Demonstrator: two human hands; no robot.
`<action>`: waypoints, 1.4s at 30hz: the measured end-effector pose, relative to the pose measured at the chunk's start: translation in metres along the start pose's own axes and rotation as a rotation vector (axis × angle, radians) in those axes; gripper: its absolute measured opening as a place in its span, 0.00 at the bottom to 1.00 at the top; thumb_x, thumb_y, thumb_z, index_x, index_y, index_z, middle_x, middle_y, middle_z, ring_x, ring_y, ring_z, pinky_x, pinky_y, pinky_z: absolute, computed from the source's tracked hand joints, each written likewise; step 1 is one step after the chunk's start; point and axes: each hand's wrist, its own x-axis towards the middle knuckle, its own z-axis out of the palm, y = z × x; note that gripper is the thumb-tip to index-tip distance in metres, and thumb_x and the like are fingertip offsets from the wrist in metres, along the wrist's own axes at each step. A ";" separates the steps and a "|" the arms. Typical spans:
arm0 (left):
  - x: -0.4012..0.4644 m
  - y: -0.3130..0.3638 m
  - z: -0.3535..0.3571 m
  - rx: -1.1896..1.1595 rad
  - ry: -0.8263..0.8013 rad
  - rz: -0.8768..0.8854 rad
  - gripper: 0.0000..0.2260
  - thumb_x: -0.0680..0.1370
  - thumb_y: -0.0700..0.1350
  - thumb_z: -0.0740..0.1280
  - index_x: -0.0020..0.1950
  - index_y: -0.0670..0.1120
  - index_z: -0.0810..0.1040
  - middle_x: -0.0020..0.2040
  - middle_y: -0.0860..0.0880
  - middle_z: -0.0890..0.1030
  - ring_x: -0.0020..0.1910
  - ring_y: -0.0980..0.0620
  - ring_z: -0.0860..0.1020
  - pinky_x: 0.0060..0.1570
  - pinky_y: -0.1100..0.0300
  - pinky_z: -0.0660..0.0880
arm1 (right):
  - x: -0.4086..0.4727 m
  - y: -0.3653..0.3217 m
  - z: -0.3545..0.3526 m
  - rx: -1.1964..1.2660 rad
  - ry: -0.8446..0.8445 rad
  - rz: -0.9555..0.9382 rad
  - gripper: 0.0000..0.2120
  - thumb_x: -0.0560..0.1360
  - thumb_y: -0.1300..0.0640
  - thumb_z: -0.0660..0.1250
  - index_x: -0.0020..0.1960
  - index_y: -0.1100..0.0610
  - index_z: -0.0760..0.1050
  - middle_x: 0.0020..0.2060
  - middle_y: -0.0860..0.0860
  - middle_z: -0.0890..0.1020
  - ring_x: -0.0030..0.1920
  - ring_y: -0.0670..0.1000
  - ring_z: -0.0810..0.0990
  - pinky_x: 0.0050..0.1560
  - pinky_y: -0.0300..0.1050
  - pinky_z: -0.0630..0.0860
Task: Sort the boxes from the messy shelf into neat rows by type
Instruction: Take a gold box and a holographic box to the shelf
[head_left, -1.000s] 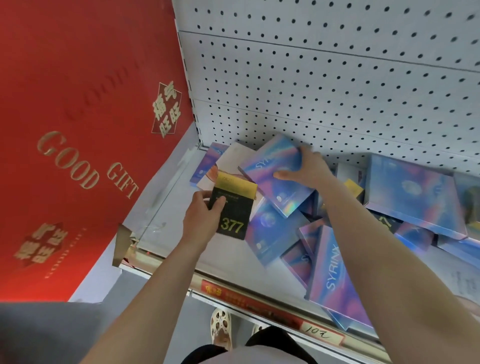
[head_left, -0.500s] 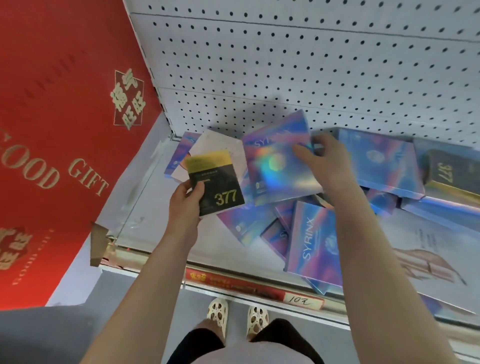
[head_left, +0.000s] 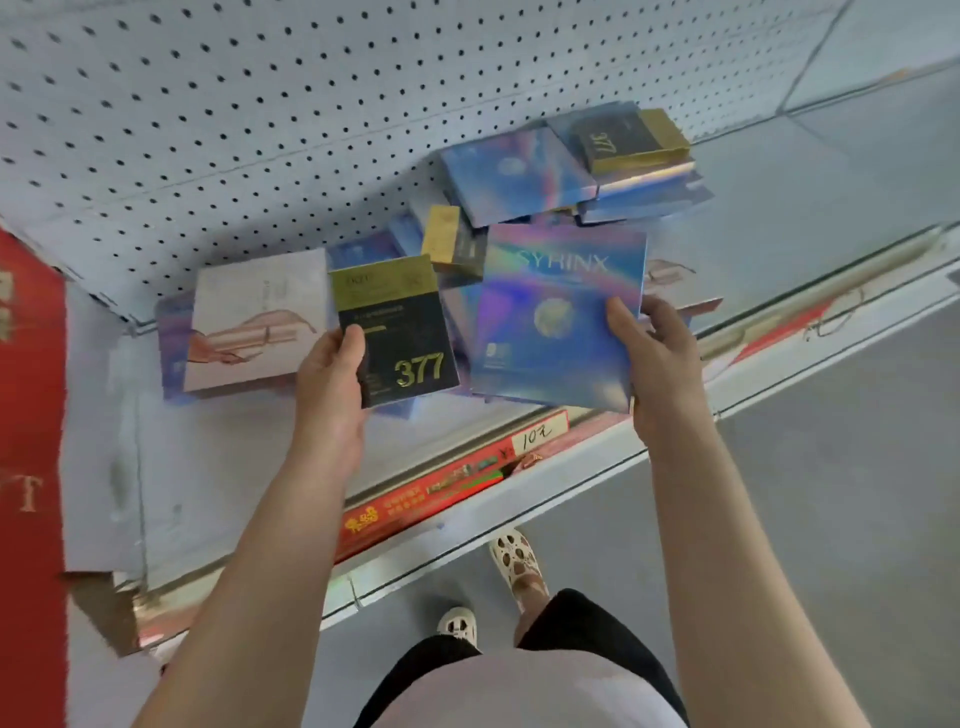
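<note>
A white pegboard wall (head_left: 218, 104) backs a pale store shelf (head_left: 218, 447) strewn with a jumble of boxes (head_left: 524, 176) at its far side. The left hand (head_left: 332, 374) pinches the near-left corner of a black-and-gold box (head_left: 400, 332), thumb curled over its face, long axis running near to far, its "377" reading upright. To its right, the right hand (head_left: 660, 358) grips the right edge of a square, shimmering blue box (head_left: 556, 312), thumb on top, its "SYRINX" title along the far edge.
</note>
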 end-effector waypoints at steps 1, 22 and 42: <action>-0.006 -0.004 0.006 0.015 -0.047 0.000 0.07 0.83 0.45 0.61 0.48 0.48 0.78 0.47 0.49 0.84 0.48 0.49 0.82 0.58 0.43 0.76 | -0.013 0.004 -0.014 0.032 0.039 0.013 0.11 0.71 0.51 0.72 0.50 0.54 0.79 0.40 0.53 0.84 0.41 0.54 0.82 0.43 0.50 0.79; -0.171 -0.129 0.339 0.356 -0.675 -0.010 0.05 0.82 0.49 0.63 0.53 0.50 0.77 0.54 0.45 0.84 0.52 0.46 0.83 0.53 0.49 0.80 | -0.082 0.002 -0.393 0.154 0.690 0.027 0.12 0.77 0.57 0.70 0.59 0.59 0.76 0.47 0.58 0.86 0.44 0.57 0.85 0.45 0.55 0.82; -0.178 -0.206 0.729 0.326 -0.792 0.011 0.05 0.81 0.50 0.63 0.53 0.54 0.78 0.55 0.48 0.83 0.54 0.47 0.82 0.51 0.52 0.80 | 0.158 -0.073 -0.679 0.120 0.754 -0.024 0.12 0.77 0.57 0.70 0.59 0.59 0.77 0.39 0.49 0.87 0.36 0.49 0.85 0.31 0.40 0.78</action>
